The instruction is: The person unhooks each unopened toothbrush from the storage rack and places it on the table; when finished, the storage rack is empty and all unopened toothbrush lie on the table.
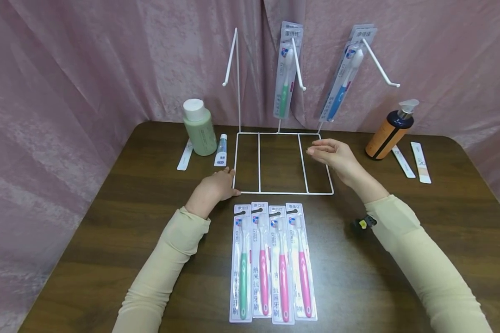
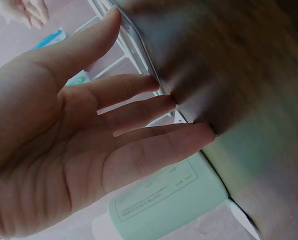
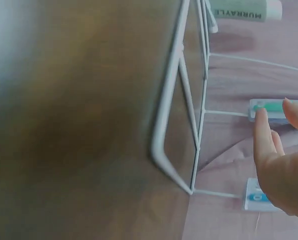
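Note:
A white wire display rack [image 1: 283,193] stands on the table with three prongs rising behind it. My left hand [image 1: 216,186] is at the rack's front left corner; in the left wrist view its fingers [image 2: 139,107] are extended, their tips down at the tabletop, the thumb by the wire. My right hand [image 1: 335,157] hovers over the rack's right side, fingers loosely bent and holding nothing. A green packaged toothbrush [image 1: 284,92] hangs on the middle prong and a blue packaged toothbrush [image 1: 339,95] on the right one. The left prong [image 1: 231,58] is bare.
Several packaged toothbrushes, one green [image 1: 242,273] and the others pink [image 1: 303,273], lie in a row before the rack. A green bottle [image 1: 202,132] and a small tube [image 1: 221,151] stand left, an orange pump bottle [image 1: 387,134] and flat sachets [image 1: 421,162] right.

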A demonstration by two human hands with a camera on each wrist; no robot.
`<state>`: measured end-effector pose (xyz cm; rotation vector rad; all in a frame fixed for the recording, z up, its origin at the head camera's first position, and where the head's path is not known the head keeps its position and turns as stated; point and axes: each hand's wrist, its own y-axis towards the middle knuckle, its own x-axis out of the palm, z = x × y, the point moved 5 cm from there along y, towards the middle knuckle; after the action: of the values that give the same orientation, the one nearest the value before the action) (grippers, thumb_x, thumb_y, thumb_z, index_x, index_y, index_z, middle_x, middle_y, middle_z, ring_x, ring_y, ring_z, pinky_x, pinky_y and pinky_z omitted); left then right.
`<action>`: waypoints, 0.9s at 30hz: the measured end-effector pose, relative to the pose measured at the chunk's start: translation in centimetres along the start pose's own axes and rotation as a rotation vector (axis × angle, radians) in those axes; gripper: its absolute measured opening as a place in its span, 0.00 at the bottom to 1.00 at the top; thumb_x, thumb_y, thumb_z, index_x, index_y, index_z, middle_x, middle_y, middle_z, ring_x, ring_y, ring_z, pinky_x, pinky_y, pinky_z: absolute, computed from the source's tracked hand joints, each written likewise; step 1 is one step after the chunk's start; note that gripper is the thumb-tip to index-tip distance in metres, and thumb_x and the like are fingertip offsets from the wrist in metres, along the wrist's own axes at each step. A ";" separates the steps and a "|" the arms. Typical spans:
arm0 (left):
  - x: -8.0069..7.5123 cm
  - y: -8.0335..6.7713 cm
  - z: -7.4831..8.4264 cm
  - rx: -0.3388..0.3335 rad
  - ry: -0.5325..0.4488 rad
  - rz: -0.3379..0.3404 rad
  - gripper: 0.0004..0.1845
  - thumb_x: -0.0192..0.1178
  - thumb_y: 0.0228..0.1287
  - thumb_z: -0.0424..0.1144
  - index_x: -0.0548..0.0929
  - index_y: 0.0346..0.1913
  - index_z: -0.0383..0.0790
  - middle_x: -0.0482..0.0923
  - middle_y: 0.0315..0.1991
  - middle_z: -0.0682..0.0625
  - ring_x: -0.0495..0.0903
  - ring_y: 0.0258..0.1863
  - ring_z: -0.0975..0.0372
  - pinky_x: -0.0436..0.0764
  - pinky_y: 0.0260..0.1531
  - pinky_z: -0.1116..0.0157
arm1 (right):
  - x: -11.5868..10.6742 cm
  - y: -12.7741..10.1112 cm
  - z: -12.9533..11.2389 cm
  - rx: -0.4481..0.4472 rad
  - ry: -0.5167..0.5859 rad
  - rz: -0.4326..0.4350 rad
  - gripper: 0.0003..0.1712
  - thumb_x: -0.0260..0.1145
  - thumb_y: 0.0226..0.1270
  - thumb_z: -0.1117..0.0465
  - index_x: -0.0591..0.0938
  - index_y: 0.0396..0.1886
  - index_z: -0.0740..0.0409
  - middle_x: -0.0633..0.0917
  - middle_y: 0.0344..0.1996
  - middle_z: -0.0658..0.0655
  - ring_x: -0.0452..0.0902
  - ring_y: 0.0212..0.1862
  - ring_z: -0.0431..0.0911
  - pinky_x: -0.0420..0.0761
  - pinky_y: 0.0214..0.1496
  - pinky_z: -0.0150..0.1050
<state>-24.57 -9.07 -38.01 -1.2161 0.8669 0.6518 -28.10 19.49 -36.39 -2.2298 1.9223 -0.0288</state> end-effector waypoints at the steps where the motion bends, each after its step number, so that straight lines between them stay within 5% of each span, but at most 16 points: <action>1: 0.0 0.0 0.0 -0.001 0.003 -0.001 0.41 0.51 0.68 0.53 0.46 0.73 0.34 0.43 0.74 0.39 0.50 0.70 0.45 0.58 0.66 0.49 | 0.2 0.7 -0.2 0.000 0.007 0.020 0.29 0.65 0.63 0.62 0.68 0.60 0.69 0.83 0.42 0.50 0.80 0.48 0.41 0.73 0.60 0.39; 7: 0.0 0.0 0.1 0.001 0.005 -0.009 0.41 0.51 0.68 0.53 0.47 0.73 0.35 0.43 0.74 0.40 0.50 0.70 0.45 0.58 0.66 0.49 | 1.5 4.3 -1.1 0.034 0.070 0.052 0.33 0.63 0.64 0.63 0.64 0.66 0.67 0.72 0.61 0.64 0.76 0.55 0.44 0.67 0.65 0.42; 16: -0.1 -0.1 0.2 -0.001 -0.011 -0.015 0.41 0.51 0.68 0.52 0.47 0.73 0.34 0.43 0.74 0.39 0.50 0.71 0.45 0.57 0.67 0.49 | 2.2 6.8 -4.5 0.033 0.187 0.074 0.34 0.65 0.62 0.62 0.65 0.67 0.59 0.71 0.63 0.59 0.68 0.63 0.46 0.64 0.67 0.39; 21: -0.2 -0.1 -0.1 -0.010 -0.001 -0.014 0.41 0.51 0.68 0.52 0.46 0.73 0.34 0.43 0.74 0.39 0.49 0.71 0.45 0.57 0.67 0.49 | 3.0 7.7 -7.5 -0.027 0.010 0.196 0.32 0.72 0.55 0.56 0.74 0.60 0.56 0.78 0.56 0.55 0.73 0.54 0.43 0.71 0.61 0.39; 27: 0.0 0.0 0.0 -0.001 0.006 -0.013 0.41 0.51 0.68 0.53 0.47 0.73 0.34 0.43 0.74 0.39 0.50 0.71 0.45 0.57 0.67 0.50 | 3.4 8.5 -9.2 0.022 -0.139 0.338 0.24 0.73 0.51 0.51 0.79 0.48 0.53 0.80 0.41 0.47 0.73 0.49 0.41 0.72 0.53 0.33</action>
<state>-24.58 -9.04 -37.99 -1.2242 0.8628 0.6385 -37.20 13.77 -29.08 -1.8130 2.1775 0.1493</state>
